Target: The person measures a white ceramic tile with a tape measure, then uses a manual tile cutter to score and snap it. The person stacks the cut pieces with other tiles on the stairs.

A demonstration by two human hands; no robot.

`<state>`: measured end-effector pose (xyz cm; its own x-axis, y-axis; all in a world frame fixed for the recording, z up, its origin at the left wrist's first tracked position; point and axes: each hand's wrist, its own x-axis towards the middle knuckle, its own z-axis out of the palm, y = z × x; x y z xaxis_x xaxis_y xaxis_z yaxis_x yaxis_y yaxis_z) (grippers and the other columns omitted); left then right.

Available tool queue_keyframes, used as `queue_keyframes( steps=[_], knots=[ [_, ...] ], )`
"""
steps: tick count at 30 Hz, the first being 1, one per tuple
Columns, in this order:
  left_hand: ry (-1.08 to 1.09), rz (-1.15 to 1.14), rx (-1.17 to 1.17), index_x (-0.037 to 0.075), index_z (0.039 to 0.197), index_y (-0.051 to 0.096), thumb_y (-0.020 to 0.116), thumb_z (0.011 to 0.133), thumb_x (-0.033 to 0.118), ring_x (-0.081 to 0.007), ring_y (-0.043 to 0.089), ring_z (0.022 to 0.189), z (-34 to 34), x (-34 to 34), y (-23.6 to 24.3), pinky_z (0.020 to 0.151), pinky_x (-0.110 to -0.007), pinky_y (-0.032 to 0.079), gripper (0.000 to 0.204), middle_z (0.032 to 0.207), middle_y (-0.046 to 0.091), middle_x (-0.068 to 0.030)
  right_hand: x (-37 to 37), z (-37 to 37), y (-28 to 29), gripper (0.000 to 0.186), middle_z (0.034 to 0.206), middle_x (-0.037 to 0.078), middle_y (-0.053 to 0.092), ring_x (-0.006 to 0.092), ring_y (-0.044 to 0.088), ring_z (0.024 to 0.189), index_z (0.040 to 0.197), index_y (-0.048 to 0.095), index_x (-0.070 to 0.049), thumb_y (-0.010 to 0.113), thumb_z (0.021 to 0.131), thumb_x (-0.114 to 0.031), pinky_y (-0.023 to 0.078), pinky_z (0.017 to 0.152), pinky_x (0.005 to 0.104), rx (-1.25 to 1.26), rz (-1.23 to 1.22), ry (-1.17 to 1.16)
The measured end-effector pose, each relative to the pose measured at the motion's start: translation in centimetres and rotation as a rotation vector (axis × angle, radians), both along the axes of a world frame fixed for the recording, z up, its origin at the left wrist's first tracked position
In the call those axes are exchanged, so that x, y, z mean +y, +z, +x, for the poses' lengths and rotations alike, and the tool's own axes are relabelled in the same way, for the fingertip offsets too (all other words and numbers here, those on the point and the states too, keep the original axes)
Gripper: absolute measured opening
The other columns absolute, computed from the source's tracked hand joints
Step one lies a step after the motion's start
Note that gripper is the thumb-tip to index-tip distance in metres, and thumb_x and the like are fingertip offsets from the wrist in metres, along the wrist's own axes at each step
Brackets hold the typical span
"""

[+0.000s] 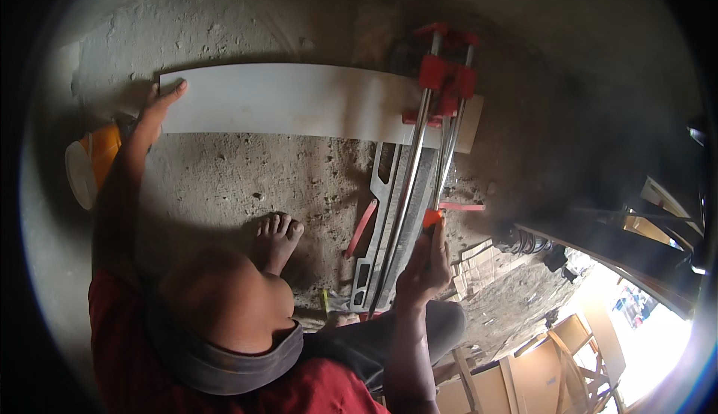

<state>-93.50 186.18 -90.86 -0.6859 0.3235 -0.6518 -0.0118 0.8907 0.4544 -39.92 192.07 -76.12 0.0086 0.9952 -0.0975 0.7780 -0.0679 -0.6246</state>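
Observation:
My left hand (pixel 161 106) grips the left end of a long, pale grey tile (pixel 284 98), thumb over its top. The tile lies crosswise on a manual tile cutter (pixel 389 189) with chrome rails, a grey metal bed, red end blocks and red side arms; its right end shows beyond the rails. My right hand (pixel 423 261) is closed around the cutter's handle (pixel 434 216), which has an orange-red tip, low on the rails. My bare foot (pixel 277 240) rests on the dusty concrete left of the cutter.
An orange container (pixel 105 156) with a white rim stands at the left. Cardboard pieces (pixel 471 268) lie right of the cutter. Wooden boards and frames (pixel 535 373) fill the lower right beside a bright opening. Dark planks (pixel 658 242) stand at the far right.

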Motion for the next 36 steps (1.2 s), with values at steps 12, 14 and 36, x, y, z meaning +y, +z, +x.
queue_keyframes(
  steps=[12, 14, 36],
  knots=[
    [-0.035, -0.13, 0.037, 0.002, 0.152, 0.009, 0.081, 0.059, 0.066, -0.0364, 0.027, 0.14, -0.3, 0.5, -0.8, 0.113, -0.052, 0.022, 0.134, 0.15, 0.028, -0.0274, 2.2, -1.0, -2.7, 0.035, 0.085, 0.013, 0.064, 0.0174, 0.059, 0.067, 0.125, 0.062, -0.001, 0.058, 0.09, -0.006, 0.047, 0.059, 0.0311, 0.215, 0.032, -0.121],
    [-0.064, -0.121, 0.111, 0.002, 0.152, 0.006, 0.081, 0.059, 0.067, -0.0369, 0.024, 0.142, -0.4, 0.6, -1.0, 0.114, -0.054, 0.021, 0.136, 0.152, 0.024, -0.0263, 2.1, -1.3, -3.6, 0.034, 0.08, 0.011, 0.063, 0.0162, 0.059, 0.067, 0.124, 0.063, -0.003, 0.059, 0.09, -0.007, 0.047, 0.057, 0.0308, -0.013, 0.072, -0.063],
    [-0.066, -0.024, 0.02, 0.0, 0.144, 0.029, 0.08, 0.062, 0.065, -0.0331, 0.037, 0.134, 0.3, 1.1, 0.3, 0.109, -0.048, 0.031, 0.117, 0.143, 0.04, -0.0216, 4.3, -2.0, 2.0, 0.044, 0.107, 0.015, 0.069, 0.0221, 0.067, 0.093, 0.13, 0.056, -0.005, 0.063, 0.09, -0.019, 0.052, 0.08, 0.0361, -0.094, -0.118, -0.003]
  ],
)
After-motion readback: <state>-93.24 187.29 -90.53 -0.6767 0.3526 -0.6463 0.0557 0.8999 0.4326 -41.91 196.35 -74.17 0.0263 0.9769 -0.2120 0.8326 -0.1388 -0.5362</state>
